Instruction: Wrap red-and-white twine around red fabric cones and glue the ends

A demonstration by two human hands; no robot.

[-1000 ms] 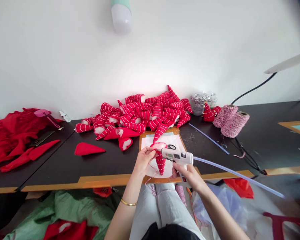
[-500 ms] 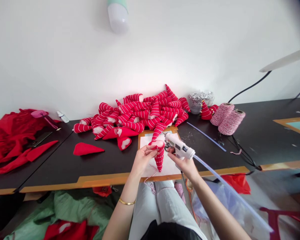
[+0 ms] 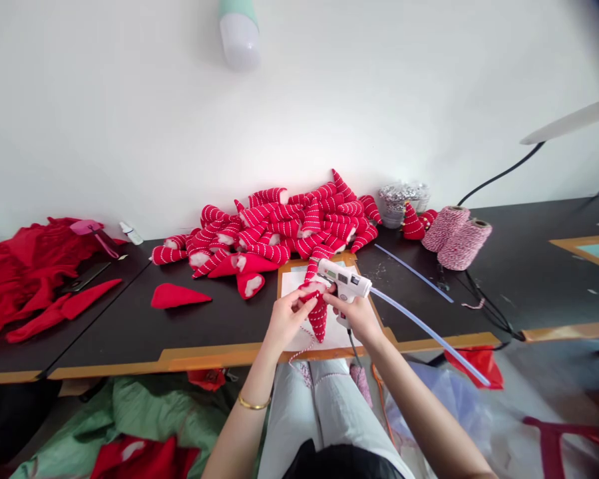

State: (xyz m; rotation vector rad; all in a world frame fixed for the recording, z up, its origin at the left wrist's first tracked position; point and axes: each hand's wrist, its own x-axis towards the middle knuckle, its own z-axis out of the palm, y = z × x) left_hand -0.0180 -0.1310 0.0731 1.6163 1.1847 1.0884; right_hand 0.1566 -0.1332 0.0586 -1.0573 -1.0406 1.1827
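Observation:
Pinched in my left hand (image 3: 290, 316) is a stuffed red cone hat (image 3: 319, 321), wound with red-and-white twine, its tip toward me and white filling at its open end. My right hand (image 3: 357, 313) is closed around a white glue gun (image 3: 345, 281), and its fingertips reach to the hat's edge. A long clear glue stick (image 3: 429, 332) sticks out of the gun's back. Loose twine (image 3: 304, 347) trails from the hat down to my lap. White paper (image 3: 290, 338) lies beneath on the table.
Behind my hands is a heap of twine-wrapped red cones (image 3: 274, 223). A plain red cone (image 3: 178, 296) and red cloth (image 3: 24, 273) lie left. Twine spools (image 3: 463, 245), a spare glue stick (image 3: 414, 273) and a tub of silvery material (image 3: 403, 198) stand or lie right, near black cables (image 3: 489, 311).
The glue gun has swung so its nozzle points left, away from the hat's edge. My right fingers have come in to the hat. My left hand still pinches it.

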